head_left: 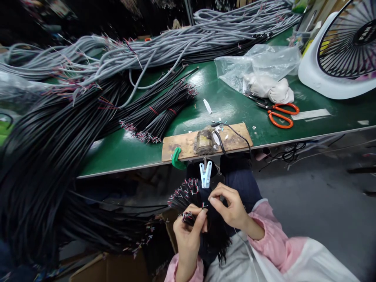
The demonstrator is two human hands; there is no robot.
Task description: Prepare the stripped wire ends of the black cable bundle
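My left hand [190, 231] is closed around several short black cables [188, 217] with red and white wire ends. Its thumb and index finger pinch one cable whose end points up. Just to the right, my right hand [229, 205] has thumb and index finger pressed together close to that cable end; whatever is between them is too small to make out. A larger bunch of black cables [185, 196] lies on my lap beyond the left hand. Above the hands, a light blue clothespin [205, 174] hangs on a metal shaft from a small motor [205, 141].
A wooden board [182, 144] carries the motor, held at the green table's edge by a green clamp [177, 158]. Orange-handled scissors [280, 114], a plastic bag [258, 62] and a white fan [323, 74] are at right. Grey cables [164, 45] and black cables [44, 156] spread left.
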